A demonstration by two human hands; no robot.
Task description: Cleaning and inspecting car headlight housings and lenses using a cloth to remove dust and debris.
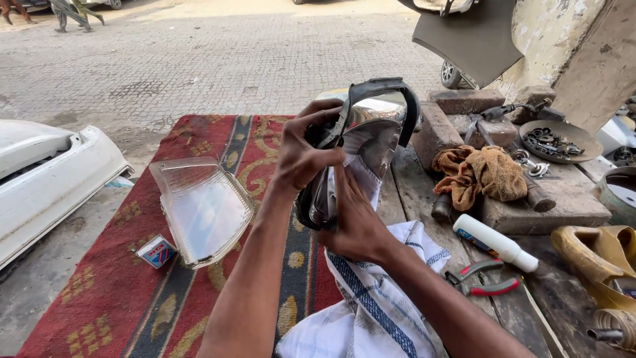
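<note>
Outdoor workbench (570, 199) beside paved street, red patterned rug (99, 292) over 1 end. Left hand (301, 156) gripping headlight housing (361, 142) upright at chest height, steadying it; right hand (354, 222) closed on white striped cloth (371, 298), pressed into reflector. Clear lens (202, 209) lying apart on rug.

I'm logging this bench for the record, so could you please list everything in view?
Headlight housing: 1, black and chrome, held up.
Cloth: 1, white with blue stripes, under the housing.
Lens: 1, clear, on the rug.
Rug: 1, red patterned.
Small box: 1, by the lens.
Rag: 1, brown, on the bricks.
Tube: 1, white.
Pliers: 1, red-handled.
Dish: 1, holding metal parts.
Left hand: grips the housing.
Right hand: presses the cloth.
</note>
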